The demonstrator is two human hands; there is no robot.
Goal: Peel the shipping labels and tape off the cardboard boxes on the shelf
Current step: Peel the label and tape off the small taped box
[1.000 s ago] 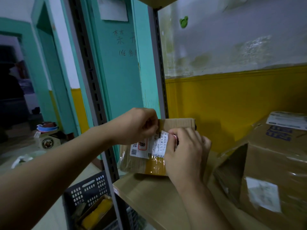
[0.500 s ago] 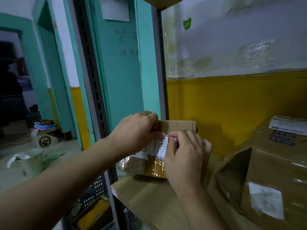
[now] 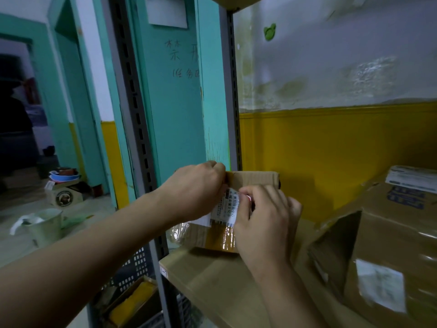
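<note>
A small cardboard box [image 3: 255,178] stands on the shelf board [image 3: 212,280] at its left end, wrapped in shiny brown tape [image 3: 227,240]. A white shipping label [image 3: 227,207] with black print covers its front face. My left hand [image 3: 196,190] grips the box's upper left corner, fingers curled over the top edge and hiding the label's left part. My right hand [image 3: 264,221] pinches the label's right edge between thumb and fingers. The box's right side is hidden behind that hand.
A large taped cardboard box [image 3: 390,245] with two white labels lies at the right on the shelf. A grey slotted upright [image 3: 139,138] stands at the left. Below are a black crate [image 3: 134,268], and on the floor a metal bucket [image 3: 45,228].
My left hand has slid down and right over the label, covering more of it. My right hand keeps its pinch on the label's right edge. The camera has tilted slightly.
</note>
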